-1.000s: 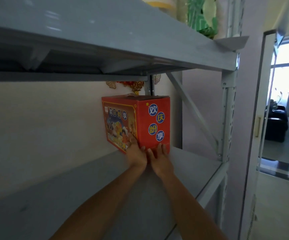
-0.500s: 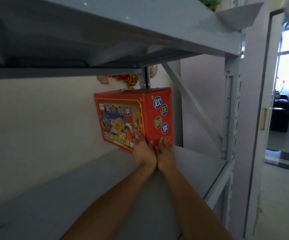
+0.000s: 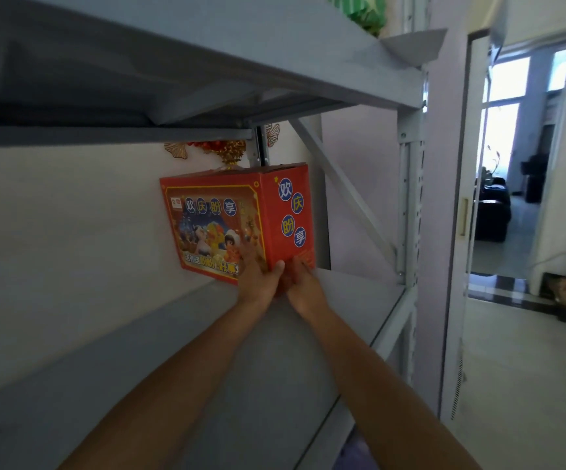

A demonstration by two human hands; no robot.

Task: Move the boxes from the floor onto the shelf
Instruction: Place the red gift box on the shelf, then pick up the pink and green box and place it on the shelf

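Note:
A red box (image 3: 227,212) printed with cartoon figures and blue round labels stands upright at the back of the grey metal shelf (image 3: 180,351), against the wall. My left hand (image 3: 258,276) lies flat against the box's front face near its lower corner. My right hand (image 3: 303,283) presses on the box's side face by the same corner. Both arms reach far in over the shelf board. Neither hand wraps around the box; the fingers are spread on its surfaces.
The upper shelf board (image 3: 207,56) hangs low over the box, with green items on top. A diagonal brace (image 3: 342,188) and the upright post (image 3: 410,198) stand to the right. An open doorway (image 3: 512,164) leads to another room.
The box has turned so its picture face shows more, and it sits further back against the wall. Both hands stayed at its lower corner.

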